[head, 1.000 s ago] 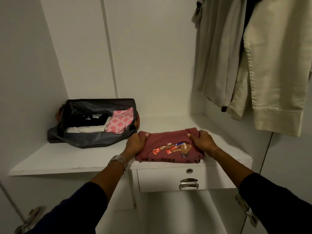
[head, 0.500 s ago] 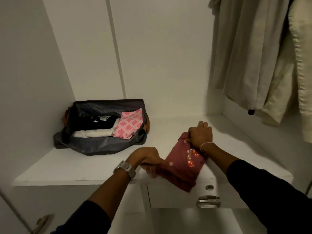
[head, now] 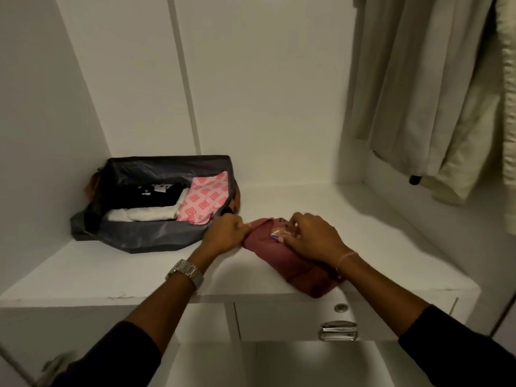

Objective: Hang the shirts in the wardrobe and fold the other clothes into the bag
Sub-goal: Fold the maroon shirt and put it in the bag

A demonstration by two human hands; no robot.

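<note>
Your left hand (head: 223,236) pinches the left edge of the folded maroon garment (head: 290,263), and your right hand (head: 310,238) curls over its top, gripping it. It lies on the white shelf (head: 363,219), one corner over the front lip (above the drawer (head: 293,322)). The open grey bag (head: 145,236) sits just left, holding folded clothes. Beige shirts (head: 413,88) hang at the right.

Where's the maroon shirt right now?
In the head view, the maroon shirt lies folded on the white shelf, right of the open bag, held by both hands.
</note>
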